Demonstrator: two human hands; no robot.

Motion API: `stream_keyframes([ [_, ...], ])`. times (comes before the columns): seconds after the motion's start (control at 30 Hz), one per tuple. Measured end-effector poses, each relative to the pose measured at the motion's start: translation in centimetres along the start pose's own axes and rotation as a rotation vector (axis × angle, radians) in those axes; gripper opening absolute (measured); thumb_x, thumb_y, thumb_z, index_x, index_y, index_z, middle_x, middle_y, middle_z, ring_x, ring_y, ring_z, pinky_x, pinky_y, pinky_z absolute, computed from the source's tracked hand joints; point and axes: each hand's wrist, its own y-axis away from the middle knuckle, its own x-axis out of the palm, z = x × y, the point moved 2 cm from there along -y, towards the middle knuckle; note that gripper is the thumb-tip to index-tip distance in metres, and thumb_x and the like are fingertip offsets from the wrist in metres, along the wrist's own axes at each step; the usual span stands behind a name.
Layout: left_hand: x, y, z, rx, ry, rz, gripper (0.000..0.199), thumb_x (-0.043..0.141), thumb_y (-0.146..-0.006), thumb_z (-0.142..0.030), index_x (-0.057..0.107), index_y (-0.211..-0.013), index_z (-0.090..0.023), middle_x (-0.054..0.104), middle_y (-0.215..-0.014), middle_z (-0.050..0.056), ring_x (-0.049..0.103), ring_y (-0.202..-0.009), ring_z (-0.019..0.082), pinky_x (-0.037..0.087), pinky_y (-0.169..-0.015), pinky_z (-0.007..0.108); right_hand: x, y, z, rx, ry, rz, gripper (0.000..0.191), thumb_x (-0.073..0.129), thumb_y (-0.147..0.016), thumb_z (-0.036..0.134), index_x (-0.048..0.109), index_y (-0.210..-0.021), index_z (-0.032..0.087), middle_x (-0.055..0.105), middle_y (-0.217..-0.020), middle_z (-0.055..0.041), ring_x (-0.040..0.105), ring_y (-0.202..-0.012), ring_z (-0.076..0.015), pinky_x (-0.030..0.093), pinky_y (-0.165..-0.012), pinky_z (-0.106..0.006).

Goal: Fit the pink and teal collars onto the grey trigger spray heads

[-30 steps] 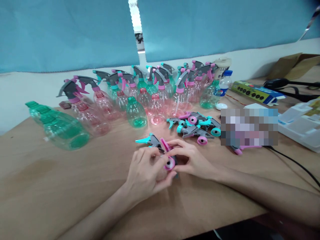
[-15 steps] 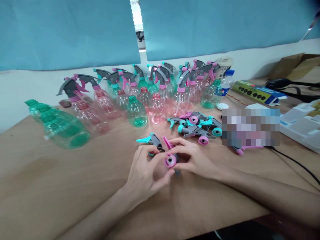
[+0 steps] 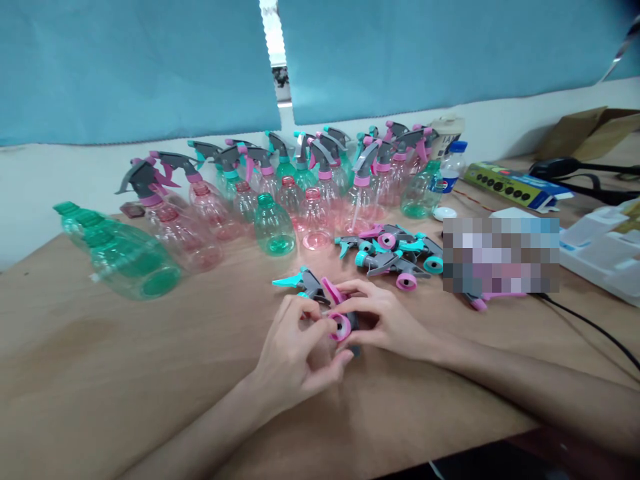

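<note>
A grey trigger spray head with a pink collar [image 3: 341,328] and pink trigger [image 3: 331,291] is in my right hand [image 3: 395,323], gripped between fingers and thumb. Its collar opening faces me, showing a white inside with a dark centre. My left hand [image 3: 293,347] touches the collar's left edge with the index fingertip. The left thumb stands apart, below the collar, and the other left fingers are curled. Just behind my hands lies another spray head, grey with a turquoise trigger [image 3: 289,282], partly hidden by my left hand.
Loose spray heads [image 3: 385,257] lie in a pile beyond my right hand. Uncapped green bottles [image 3: 274,227] and pink bottles [image 3: 316,223] stand ahead, with capped spray bottles behind. Green bottles [image 3: 133,267] lie tilted at left. A Pepsi bottle [image 3: 450,177], box [image 3: 515,185] and plastic organizer [image 3: 607,250] are at right.
My left index fingertip has shifted down against the collar, and the left thumb has dropped away from it. The spray head in my right hand has moved slightly down.
</note>
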Motion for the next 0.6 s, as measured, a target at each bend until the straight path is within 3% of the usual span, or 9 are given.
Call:
stream_keyframes([
  [0.17,0.19,0.15,0.30,-0.071,0.029,0.038,0.022,0.055,-0.085,-0.027,0.058,-0.106,-0.022,0.047,-0.098,0.007,0.046,-0.091,0.021,0.046,-0.075,0.035,-0.06,-0.04,-0.02,0.025,-0.022,-0.016,0.028,0.072,-0.076,0.027,0.067,-0.103,0.024,0.055,-0.119,-0.0077,0.052,-0.114,-0.0226,0.043,-0.098,-0.042],
  [0.27,0.05,0.03,0.49,-0.101,-0.005,0.024,0.016,0.056,-0.084,-0.026,0.059,-0.099,-0.021,0.045,-0.091,0.005,0.046,-0.085,0.019,0.046,-0.072,0.033,-0.08,-0.10,0.04,0.014,-0.020,-0.022,0.026,0.071,-0.076,0.029,0.067,-0.101,0.023,0.056,-0.118,-0.0078,0.053,-0.114,-0.0226,0.043,-0.097,-0.042],
  [0.37,0.02,0.04,0.18,-0.044,0.045,0.030,0.016,0.057,-0.084,-0.029,0.059,-0.097,-0.021,0.045,-0.090,0.005,0.045,-0.082,0.019,0.047,-0.067,0.031,-0.01,-0.08,0.03,0.004,0.007,-0.005,0.026,0.072,-0.076,0.029,0.067,-0.101,0.024,0.055,-0.121,-0.0073,0.050,-0.118,-0.0234,0.040,-0.101,-0.044],
  [0.5,0.19,0.11,0.31,-0.082,0.042,0.062,0.023,0.056,-0.085,-0.027,0.056,-0.107,-0.021,0.048,-0.098,0.007,0.048,-0.090,0.020,0.048,-0.075,0.033,0.04,-0.06,-0.13,0.026,-0.022,-0.021,0.029,0.073,-0.075,0.029,0.066,-0.103,0.023,0.056,-0.119,-0.0074,0.053,-0.114,-0.0221,0.043,-0.098,-0.040],
  [0.6,0.12,0.03,0.75,-0.104,0.010,0.049,0.016,0.056,-0.085,-0.026,0.059,-0.100,-0.021,0.048,-0.094,0.006,0.049,-0.088,0.020,0.047,-0.075,0.034,0.06,-0.10,-0.11,0.024,-0.021,-0.028,0.027,0.072,-0.076,0.029,0.067,-0.102,0.022,0.056,-0.117,-0.0078,0.054,-0.112,-0.0219,0.044,-0.096,-0.040],
])
